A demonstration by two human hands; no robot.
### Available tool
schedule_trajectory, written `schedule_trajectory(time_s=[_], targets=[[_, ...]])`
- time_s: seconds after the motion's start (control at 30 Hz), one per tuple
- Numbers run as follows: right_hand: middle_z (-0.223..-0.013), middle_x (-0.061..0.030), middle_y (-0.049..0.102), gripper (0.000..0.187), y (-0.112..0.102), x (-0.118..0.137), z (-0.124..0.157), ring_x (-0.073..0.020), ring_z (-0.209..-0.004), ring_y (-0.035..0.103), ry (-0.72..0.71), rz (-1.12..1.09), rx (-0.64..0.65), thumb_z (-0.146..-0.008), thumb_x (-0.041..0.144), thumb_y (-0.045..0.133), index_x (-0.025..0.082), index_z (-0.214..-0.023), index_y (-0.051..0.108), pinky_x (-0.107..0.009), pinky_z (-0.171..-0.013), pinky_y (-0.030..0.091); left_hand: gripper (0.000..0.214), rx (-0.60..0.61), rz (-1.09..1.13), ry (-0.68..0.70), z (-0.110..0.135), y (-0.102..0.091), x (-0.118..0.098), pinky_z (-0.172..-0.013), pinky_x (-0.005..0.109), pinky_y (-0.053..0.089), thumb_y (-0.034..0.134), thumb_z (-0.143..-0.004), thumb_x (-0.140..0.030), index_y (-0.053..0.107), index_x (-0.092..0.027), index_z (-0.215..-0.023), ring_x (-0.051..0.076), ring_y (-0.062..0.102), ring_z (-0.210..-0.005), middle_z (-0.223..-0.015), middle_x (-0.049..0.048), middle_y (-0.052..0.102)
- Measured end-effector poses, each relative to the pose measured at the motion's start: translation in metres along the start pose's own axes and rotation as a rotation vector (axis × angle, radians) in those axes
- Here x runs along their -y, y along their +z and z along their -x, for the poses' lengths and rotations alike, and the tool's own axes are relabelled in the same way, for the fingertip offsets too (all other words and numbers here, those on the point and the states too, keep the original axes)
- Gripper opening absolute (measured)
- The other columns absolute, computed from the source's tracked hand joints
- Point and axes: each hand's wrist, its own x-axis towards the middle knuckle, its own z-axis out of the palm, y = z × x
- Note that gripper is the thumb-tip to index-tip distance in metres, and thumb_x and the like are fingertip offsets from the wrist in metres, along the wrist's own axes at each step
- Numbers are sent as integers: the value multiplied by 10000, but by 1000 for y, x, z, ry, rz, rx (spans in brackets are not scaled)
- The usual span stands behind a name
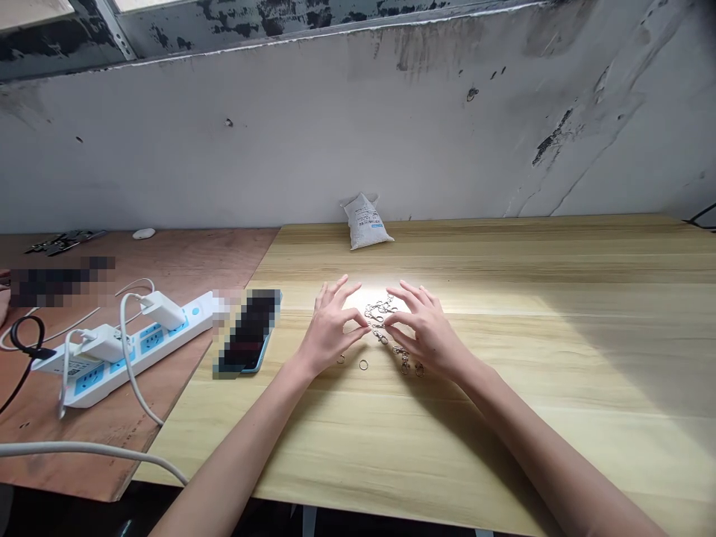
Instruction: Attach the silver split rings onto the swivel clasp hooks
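My left hand (335, 328) is closed in a pinch, thumb and forefinger meeting at a small metal ring (376, 327). From the other side, my right hand (418, 322) pinches the same piece, its other fingers raised. The ring is tiny and partly covered by fingertips. Just below it lies a silver lobster clasp (382, 338). A pile of silver clasps and rings (380, 306) sits behind the fingertips. More clasps (404, 364) rest under my right hand. A loose ring (363, 365) lies flat on the table in front of my left hand.
A phone (251, 332) lies left of my left arm on the wooden table (559, 313). Farther left, a power strip (139, 347) with chargers and cables sits on a reddish board (184, 257). A white packet (366, 222) stands near the wall. Part of another person's hand (4, 298) shows at left.
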Motion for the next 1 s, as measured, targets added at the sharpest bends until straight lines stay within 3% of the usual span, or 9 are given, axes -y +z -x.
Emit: schedule_trajectory(time_s=[0.17, 0.43, 0.57, 0.7, 1.0], targets=[[-1368, -96, 540, 195, 2, -1, 0, -355, -1414, 306, 6, 33, -3, -943, 310, 540, 242, -872, 708, -644, -1077, 289, 96, 23, -8, 35, -1, -1, -3, -1167, 644, 131, 702, -833, -278, 705, -220, -756, 290, 220, -1472, -1495, 45, 444], [-1349, -101, 558, 198, 5, -3, 1, -336, -1413, 309, 61, 6, -22, -941, 307, 530, 229, -874, 698, -638, -1086, 282, 90, 79, 14, 58, 0, -2, -6, -1171, 636, 114, 660, -869, -275, 726, -245, -815, 276, 194, -1484, -1519, 37, 413], [-1332, -104, 574, 227, 8, 3, 2, -330, -1383, 356, 112, 0, -10, -946, 324, 514, 236, -887, 715, -641, -1085, 273, 91, 49, 21, 35, -1, -1, -7, -1171, 638, 114, 665, -863, -293, 722, -245, -811, 275, 202, -1481, -1510, 39, 425], [-1328, -91, 578, 204, 10, 14, 1, -309, -1347, 408, 62, -33, 17, -922, 361, 553, 261, -912, 730, -626, -1100, 260, 84, 37, 61, 6, -1, -2, -9, -1170, 638, 122, 671, -857, -293, 718, -238, -815, 280, 211, -1477, -1504, 43, 433], [-1233, -72, 645, 158, 21, 22, -1, -289, -1263, 494, 51, -45, -95, -914, 271, 571, 278, -928, 728, -598, -1076, 311, 49, 6, 164, -39, -2, -4, -14, -1172, 621, 148, 691, -842, -282, 717, -241, -838, 295, 236, -1466, -1486, 44, 452]])
